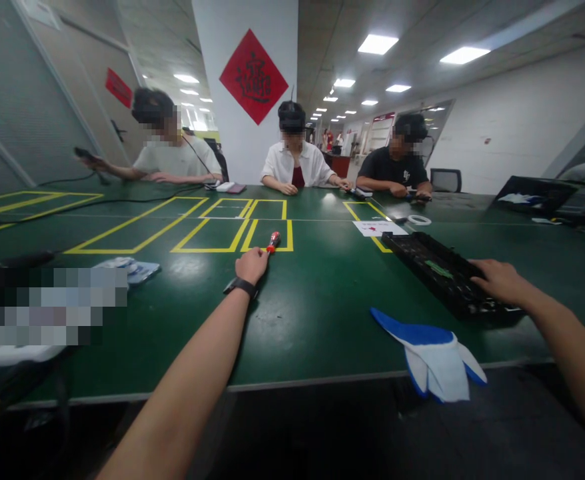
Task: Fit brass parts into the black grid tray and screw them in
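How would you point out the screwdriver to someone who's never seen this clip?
Start with the green table and its yellow tape boxes. At the near row's right-hand box, look by the left hand's fingers for the screwdriver. Its bright red on the handle sets it apart from the blue-and-white glove.

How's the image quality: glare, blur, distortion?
Head view: ceiling lights burn out to white, leaving pale glare on the green table; head view: wide-angle stretch, the door at left leaning; head view: print on the white paper too soft to read; head view: the black case's insides mostly dark, the screwdriver clear enough to recognise.
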A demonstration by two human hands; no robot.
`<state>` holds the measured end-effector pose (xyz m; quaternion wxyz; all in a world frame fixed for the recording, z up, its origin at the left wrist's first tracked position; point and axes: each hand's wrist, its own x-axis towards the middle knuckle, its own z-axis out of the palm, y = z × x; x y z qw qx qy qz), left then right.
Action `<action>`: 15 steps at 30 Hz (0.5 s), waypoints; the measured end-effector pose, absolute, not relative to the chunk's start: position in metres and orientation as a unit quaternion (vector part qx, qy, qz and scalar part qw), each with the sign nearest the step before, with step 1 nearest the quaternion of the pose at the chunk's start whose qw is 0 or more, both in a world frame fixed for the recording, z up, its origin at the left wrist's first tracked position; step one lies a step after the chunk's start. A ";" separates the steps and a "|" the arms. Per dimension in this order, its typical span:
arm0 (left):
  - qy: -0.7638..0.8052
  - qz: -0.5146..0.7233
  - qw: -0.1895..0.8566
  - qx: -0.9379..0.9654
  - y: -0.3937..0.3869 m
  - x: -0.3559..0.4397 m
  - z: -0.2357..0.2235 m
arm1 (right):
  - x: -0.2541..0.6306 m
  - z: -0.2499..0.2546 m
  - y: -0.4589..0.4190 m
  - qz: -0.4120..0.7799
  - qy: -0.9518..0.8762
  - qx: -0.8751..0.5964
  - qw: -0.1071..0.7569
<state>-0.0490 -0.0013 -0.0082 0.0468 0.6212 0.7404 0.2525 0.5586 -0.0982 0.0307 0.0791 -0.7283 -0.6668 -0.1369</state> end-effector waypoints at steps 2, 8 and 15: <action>0.741 0.244 0.042 0.624 -0.002 -0.048 -0.007 | 0.570 0.029 -0.080 -0.100 -0.590 -0.796 0.088; 0.730 0.190 0.030 0.655 -0.005 -0.042 -0.002 | 0.585 0.035 -0.067 0.093 -0.548 -0.821 0.133; 0.716 0.178 0.008 0.674 0.000 -0.039 -0.005 | 0.526 0.071 -0.073 0.100 -0.603 -0.771 0.178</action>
